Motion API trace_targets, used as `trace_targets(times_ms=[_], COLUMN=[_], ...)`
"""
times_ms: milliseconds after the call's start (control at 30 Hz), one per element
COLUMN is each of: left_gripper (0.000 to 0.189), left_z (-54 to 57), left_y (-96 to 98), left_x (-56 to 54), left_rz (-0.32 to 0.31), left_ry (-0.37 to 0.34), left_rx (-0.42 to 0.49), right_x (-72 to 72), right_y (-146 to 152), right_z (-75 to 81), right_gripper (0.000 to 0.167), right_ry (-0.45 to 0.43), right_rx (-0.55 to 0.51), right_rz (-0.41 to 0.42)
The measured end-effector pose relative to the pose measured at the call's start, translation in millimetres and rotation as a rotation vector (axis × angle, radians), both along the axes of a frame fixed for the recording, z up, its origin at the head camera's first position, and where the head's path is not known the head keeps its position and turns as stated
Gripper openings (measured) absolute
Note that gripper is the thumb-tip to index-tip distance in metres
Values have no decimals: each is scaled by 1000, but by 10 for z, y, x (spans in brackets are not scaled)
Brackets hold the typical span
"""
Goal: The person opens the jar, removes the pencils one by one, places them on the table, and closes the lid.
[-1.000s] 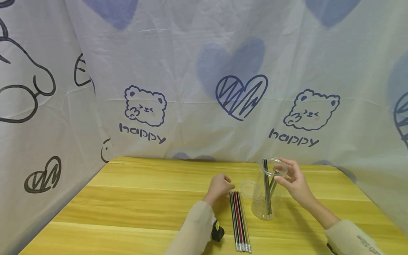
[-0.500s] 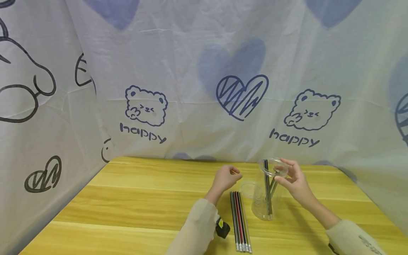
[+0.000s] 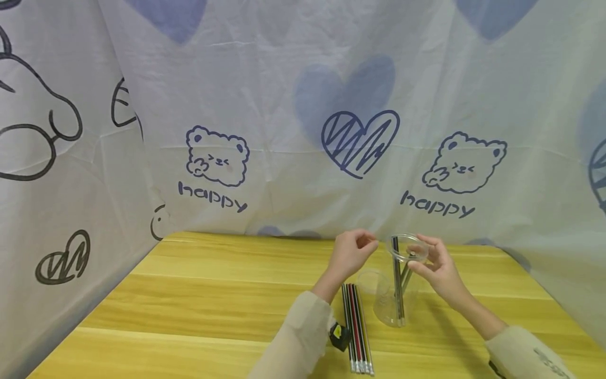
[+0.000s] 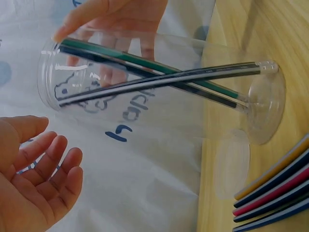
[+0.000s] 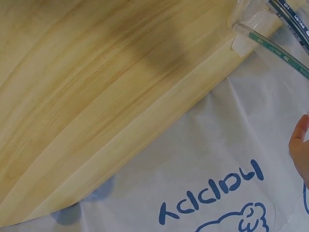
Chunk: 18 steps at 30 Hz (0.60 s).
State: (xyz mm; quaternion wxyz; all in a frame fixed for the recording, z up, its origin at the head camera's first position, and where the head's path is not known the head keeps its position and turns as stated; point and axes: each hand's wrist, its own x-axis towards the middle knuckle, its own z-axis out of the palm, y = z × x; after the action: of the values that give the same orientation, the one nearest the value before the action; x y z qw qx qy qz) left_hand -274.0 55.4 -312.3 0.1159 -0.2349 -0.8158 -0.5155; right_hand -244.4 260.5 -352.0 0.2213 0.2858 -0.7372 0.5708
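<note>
Tall clear plastic cylindrical jar (image 3: 396,287), standing on the wooden table (image 3: 199,295), is being gripped at the rim by right hand (image 3: 437,271). Left hand (image 3: 351,252) is being held relaxed beside it, holding nothing. Jar judged light, slippery, tippy; mid-wall is best gripped.

A clear plastic jar (image 3: 396,284) stands upright on the counter (image 3: 213,295), right of centre, with three pencils (image 4: 159,79) leaning crossed inside it. The right hand (image 3: 437,271) grips its rim. Just left of it, a row of pencils (image 3: 356,326) lies flat, side by side.
</note>
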Motion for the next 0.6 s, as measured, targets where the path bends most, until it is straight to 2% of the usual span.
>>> trace_targets(times_ms=[133, 367, 600], left_gripper=[18, 25, 26], left_z=[54, 75, 95], left_y=[47, 87, 116], left_x=[35, 51, 54], left_rz=[-20, -26, -37], left_ry=[51, 184, 216], left_rx=[-21, -135, -180], right_x=[5, 11, -9], right_y=[9, 33, 59], right_z=[18, 38, 53], right_gripper=[51, 53, 57], right_ry=[-9, -37, -43], right_rx=[9, 66, 87], right_rz=[5, -22, -11])
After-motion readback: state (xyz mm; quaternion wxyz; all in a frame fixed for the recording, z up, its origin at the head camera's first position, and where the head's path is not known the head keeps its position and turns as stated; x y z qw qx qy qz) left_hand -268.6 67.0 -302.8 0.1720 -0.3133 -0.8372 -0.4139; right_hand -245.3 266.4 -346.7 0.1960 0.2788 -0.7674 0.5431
